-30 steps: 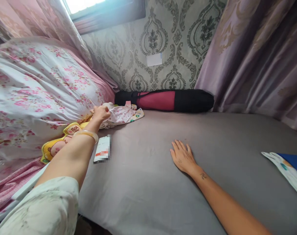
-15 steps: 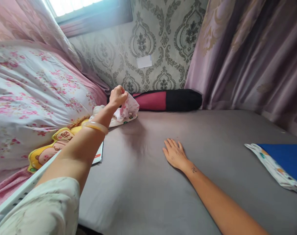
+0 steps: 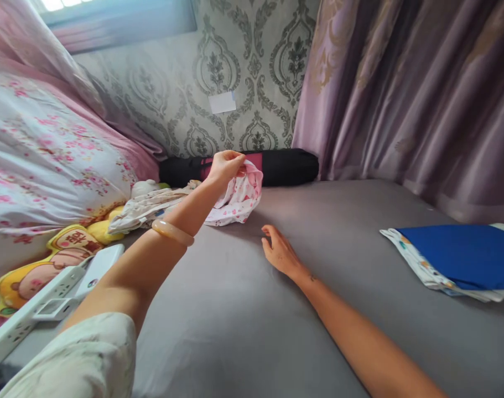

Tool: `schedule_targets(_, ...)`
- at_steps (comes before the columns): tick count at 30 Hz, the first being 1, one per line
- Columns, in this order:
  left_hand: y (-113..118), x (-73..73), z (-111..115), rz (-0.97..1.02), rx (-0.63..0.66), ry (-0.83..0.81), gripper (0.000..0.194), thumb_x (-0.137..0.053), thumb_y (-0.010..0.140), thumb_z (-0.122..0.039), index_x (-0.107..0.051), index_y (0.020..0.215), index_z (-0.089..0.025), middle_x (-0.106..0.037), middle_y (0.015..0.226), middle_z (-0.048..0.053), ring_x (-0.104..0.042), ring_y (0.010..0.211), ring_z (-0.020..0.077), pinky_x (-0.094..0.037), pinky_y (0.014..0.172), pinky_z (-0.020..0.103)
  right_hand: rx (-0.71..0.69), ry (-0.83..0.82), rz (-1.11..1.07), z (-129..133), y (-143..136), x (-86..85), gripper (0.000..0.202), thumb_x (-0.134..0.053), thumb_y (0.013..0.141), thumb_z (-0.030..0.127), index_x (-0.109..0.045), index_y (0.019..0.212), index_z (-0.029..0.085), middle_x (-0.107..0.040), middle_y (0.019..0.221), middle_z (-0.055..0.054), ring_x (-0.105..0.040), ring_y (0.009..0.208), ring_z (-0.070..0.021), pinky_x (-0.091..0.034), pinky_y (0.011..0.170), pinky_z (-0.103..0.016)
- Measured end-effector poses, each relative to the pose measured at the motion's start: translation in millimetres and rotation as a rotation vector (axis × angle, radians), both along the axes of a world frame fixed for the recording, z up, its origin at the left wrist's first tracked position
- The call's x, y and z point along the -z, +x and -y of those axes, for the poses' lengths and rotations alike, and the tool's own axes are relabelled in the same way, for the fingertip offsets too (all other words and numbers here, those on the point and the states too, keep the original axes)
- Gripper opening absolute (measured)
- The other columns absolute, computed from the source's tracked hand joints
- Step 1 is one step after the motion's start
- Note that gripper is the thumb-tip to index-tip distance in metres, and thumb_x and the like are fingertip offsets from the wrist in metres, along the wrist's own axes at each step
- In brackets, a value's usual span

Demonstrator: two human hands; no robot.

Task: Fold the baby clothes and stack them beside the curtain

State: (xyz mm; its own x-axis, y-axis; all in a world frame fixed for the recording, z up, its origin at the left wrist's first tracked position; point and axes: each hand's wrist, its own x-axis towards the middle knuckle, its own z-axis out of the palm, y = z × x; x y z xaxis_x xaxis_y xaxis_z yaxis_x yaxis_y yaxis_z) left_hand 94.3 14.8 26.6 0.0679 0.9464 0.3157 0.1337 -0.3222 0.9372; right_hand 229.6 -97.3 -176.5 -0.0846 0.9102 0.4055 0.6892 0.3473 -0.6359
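Observation:
My left hand (image 3: 227,166) pinches the edge of a white cloth garment with a pink print (image 3: 237,196), which hangs from the fingers in loose folds. What kind of garment it is, I cannot tell. To the right and nearer to me, my right hand (image 3: 281,251) is at the grey bed sheet (image 3: 218,309), fingers apart and a little curled, holding nothing. A crumpled cream cloth (image 3: 141,210) lies left of the pink-printed one, partly behind my left forearm.
Folded cloths with a blue one (image 3: 455,254) on top lie at the right. A black and red roll-shaped bag (image 3: 291,167) rests along the wall. On the left are a yellow cartoon cushion (image 3: 27,271), a white power strip (image 3: 25,315) and floral bedding (image 3: 56,143).
My left hand has moved right, drawing the pink-printed garment away from the cream cloth. My right hand has gone from lying flat to curled fingers. The view has shifted to the right.

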Motion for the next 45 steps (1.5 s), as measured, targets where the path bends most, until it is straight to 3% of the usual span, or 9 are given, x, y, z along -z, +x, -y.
schedule_targets(6, 26, 5.8, 26, -0.009, 0.214, 0.086, 0.023, -0.057, 0.069, -0.013, -0.059, 0.092, -0.015, -0.067, 0.08, 0.003, -0.065, 0.078, 0.0147, -0.052, 0.072, 0.027, 0.053, 0.168, -0.233, -5, -5, -21.9, 0.046, -0.049, 0.086, 0.02, -0.047, 0.132, 0.024, -0.054, 0.131, -0.011, -0.055, 0.115, -0.0219, -0.05, 0.093, -0.038)
schedule_targets(11, 33, 13.4, 35, -0.062, 0.407, 0.215, 0.033, -0.053, 0.069, -0.01, -0.056, 0.101, -0.017, -0.068, 0.089, 0.004, -0.065, 0.09, 0.0158, -0.051, 0.077, 0.028, 0.162, 0.091, -0.355, -19, 11, -29.1, 0.049, -0.053, 0.085, 0.028, -0.053, 0.133, 0.021, -0.058, 0.127, -0.013, -0.06, 0.107, -0.0229, -0.052, 0.089, -0.037)
schedule_targets(16, 23, 23.7, 17, -0.119, 0.229, 0.338, 0.026, -0.056, 0.069, -0.012, -0.061, 0.094, -0.018, -0.069, 0.082, 0.002, -0.065, 0.084, 0.0157, -0.05, 0.071, 0.025, 0.261, 0.05, -0.339, -24, 48, -45.6, 0.033, -0.049, 0.086, 0.027, -0.069, 0.112, 0.023, -0.07, 0.114, -0.008, -0.065, 0.101, -0.0227, -0.051, 0.089, -0.039)
schedule_targets(20, 6, 32.5, 4, -0.152, 0.096, 0.323, 0.017, -0.063, 0.069, -0.018, -0.063, 0.086, -0.018, -0.067, 0.074, 0.0, -0.064, 0.076, 0.0161, -0.049, 0.066, 0.024, 0.301, 0.244, -0.243, -12, 83, -75.2, 0.03, -0.048, 0.083, 0.022, -0.073, 0.098, 0.021, -0.073, 0.104, -0.008, -0.067, 0.094, -0.0222, -0.05, 0.088, -0.038)
schedule_targets(24, -5, 34.7, 14, -0.112, 0.17, 0.264, 0.018, -0.069, 0.072, -0.03, -0.064, 0.082, -0.016, -0.067, 0.07, 0.001, -0.063, 0.07, 0.0148, -0.048, 0.066, 0.026, 0.281, 0.376, -0.185, 14, 102, -114.7, 0.027, -0.047, 0.078, 0.017, -0.073, 0.082, 0.021, -0.072, 0.098, -0.006, -0.066, 0.088, -0.02, -0.049, 0.084, -0.035)
schedule_targets(31, -25, 25.8, 37, -0.101, 0.466, 0.134, 0.028, -0.072, 0.076, -0.044, -0.069, 0.076, -0.017, -0.067, 0.081, 0.003, -0.062, 0.082, 0.0156, -0.046, 0.075, 0.028, 0.024, 0.019, -0.772, 66, 107, -170.5, 0.007, -0.057, 0.072, 0.03, -0.056, 0.07, 0.024, -0.059, 0.065, 0.001, -0.05, 0.049, -0.0122, -0.038, 0.046, -0.025)
schedule_targets(35, -28, 30.7, 43, -0.046, 0.575, 0.086, 0.03, -0.069, 0.079, -0.047, -0.071, 0.081, -0.017, -0.068, 0.096, 0.007, -0.061, 0.097, 0.0196, -0.046, 0.085, 0.031, 0.079, -0.129, -0.79, 67, 111, -170.8, 0.026, -0.065, 0.075, 0.044, -0.065, 0.091, 0.024, -0.063, 0.068, 0.001, -0.054, 0.051, -0.0136, -0.038, 0.044, -0.025)
schedule_targets(40, -18, 51.9, 45, 0.011, 0.548, -0.08, 0.035, -0.064, 0.082, -0.052, -0.066, 0.081, -0.017, -0.064, 0.071, 0.001, -0.059, 0.066, 0.0126, -0.045, 0.06, 0.024, 0.129, -0.114, -0.42, 59, 116, -159.2, 0.045, -0.076, 0.068, 0.056, -0.073, 0.099, 0.023, -0.072, 0.085, -0.003, -0.065, 0.072, -0.0178, -0.051, 0.061, -0.028)
schedule_targets(45, -8, 73.7, 40, 0.0, 0.505, -0.181, 0.035, -0.066, 0.079, -0.054, -0.066, 0.082, -0.019, -0.064, 0.069, 0.0, -0.056, 0.056, 0.0109, -0.042, 0.05, 0.022, 0.161, -0.116, -0.302, 53, 121, -148.2, 0.044, -0.074, 0.068, 0.058, -0.077, 0.092, 0.021, -0.074, 0.084, -0.005, -0.066, 0.074, -0.0204, -0.05, 0.059, -0.026)
